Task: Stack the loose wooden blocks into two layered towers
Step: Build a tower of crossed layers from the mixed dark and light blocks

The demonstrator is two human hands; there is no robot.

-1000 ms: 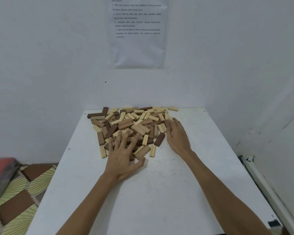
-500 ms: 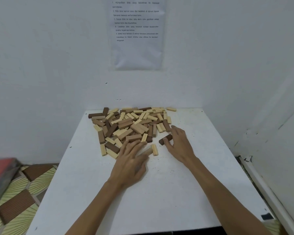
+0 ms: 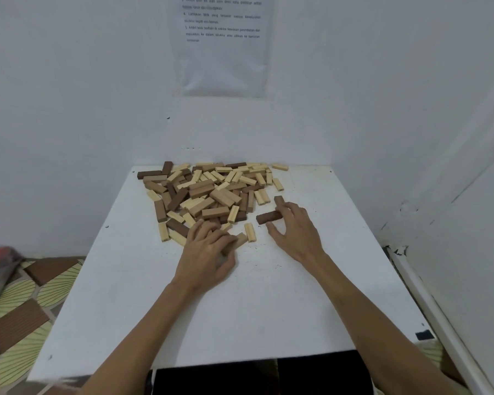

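A loose pile of wooden blocks (image 3: 211, 192), pale, tan and dark brown, covers the far half of the white table (image 3: 254, 303). My left hand (image 3: 208, 252) lies at the pile's near edge, its fingers curled over a tan block (image 3: 241, 239) whose end sticks out to the right. My right hand (image 3: 295, 232) is to the right of the pile. Its fingertips rest on the right end of a dark brown block (image 3: 267, 217) lying apart from the pile, and its thumb is spread just below that block. Another dark block (image 3: 278, 199) lies behind those fingers.
The table stands in a white corner, walls close behind and to the right. A printed sheet (image 3: 223, 47) hangs on the back wall. A patterned floor mat (image 3: 26, 303) lies to the left. The table's near half holds only my forearms.
Both hands have drawn back from the pile toward me. The right hand dragged a dark brown block out to the right. The left hand's fingers have curled over blocks at the near edge.
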